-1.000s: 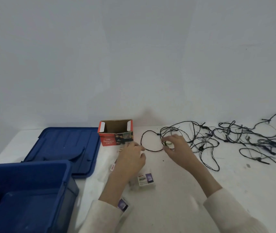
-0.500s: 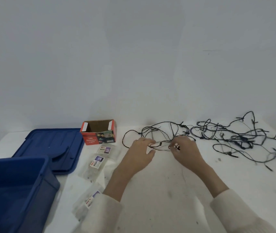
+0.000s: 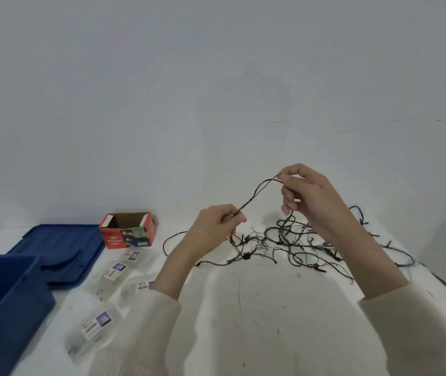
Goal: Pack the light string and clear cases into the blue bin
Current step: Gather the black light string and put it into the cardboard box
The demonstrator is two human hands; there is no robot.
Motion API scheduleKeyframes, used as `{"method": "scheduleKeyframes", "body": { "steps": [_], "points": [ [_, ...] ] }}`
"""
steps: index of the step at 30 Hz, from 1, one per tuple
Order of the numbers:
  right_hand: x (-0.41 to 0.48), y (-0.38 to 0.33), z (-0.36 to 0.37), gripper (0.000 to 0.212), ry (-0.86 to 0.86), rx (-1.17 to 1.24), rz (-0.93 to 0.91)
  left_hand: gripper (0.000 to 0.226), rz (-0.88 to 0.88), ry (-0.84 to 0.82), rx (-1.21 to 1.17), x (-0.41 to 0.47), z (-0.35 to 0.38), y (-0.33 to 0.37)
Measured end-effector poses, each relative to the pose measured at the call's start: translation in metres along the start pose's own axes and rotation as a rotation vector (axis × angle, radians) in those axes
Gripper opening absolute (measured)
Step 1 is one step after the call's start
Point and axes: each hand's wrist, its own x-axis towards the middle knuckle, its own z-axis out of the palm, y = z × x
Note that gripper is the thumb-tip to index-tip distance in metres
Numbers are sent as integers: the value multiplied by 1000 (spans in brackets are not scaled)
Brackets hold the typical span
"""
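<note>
My left hand (image 3: 216, 226) and right hand (image 3: 308, 196) each pinch a raised strand of the light string (image 3: 284, 241); its tangle lies at one o'clock. Limp, light, possibly fragile, though detail is blurred: gather it by loops.

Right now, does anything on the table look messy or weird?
Yes: the light string is a tangled heap on the table, with one stretch pinched between the left hand and the right hand. Nothing looks broken or spilled.

One tangled light string (image 3: 245, 257); four labelled clear cases (image 3: 113, 272); one blue bin (image 3: 7, 302); one blue lid (image 3: 61, 240); one open red cardboard box (image 3: 127, 237); one table (image 3: 270, 321); two hands, left hand (image 3: 213, 226) and right hand (image 3: 308, 196).
</note>
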Motion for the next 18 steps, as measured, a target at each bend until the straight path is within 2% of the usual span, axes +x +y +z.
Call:
{"method": "scheduleKeyframes", "body": {
  "steps": [3, 4, 6, 8, 9, 11, 13, 15, 18],
  "points": [
    [-7, -17, -23, 16, 146, 224, -45, 18, -73, -20, 61, -5, 3, -4],
    [-9, -22, -30, 16, 194, 228, -65, 19, -86, -9, 54, -6, 4, -3],
    [-13, -27, -38, 14, 227, 67, -80, 22, -68, 53, -41, -4, 7, 9],
    [-17, -31, -38, 9, 160, -168, -62, 22, 21, 136, -110, -1, 9, 38],
    [-19, -33, -36, 16, 113, -247, -49, 22, 80, 166, -123, 1, 10, 57],
    [-22, -41, -31, 35, 22, -311, -15, 21, 199, 182, -151, 4, 10, 94],
    [-22, -49, -27, 44, -88, -300, 31, 23, 275, 159, -211, 5, 8, 124],
    [-23, -55, -27, 42, -199, -274, 43, 22, 312, 149, -262, 5, 3, 145],
    [-26, -61, -27, 20, -259, -403, -47, 19, 318, 190, -296, 3, -4, 160]
  ]
}}
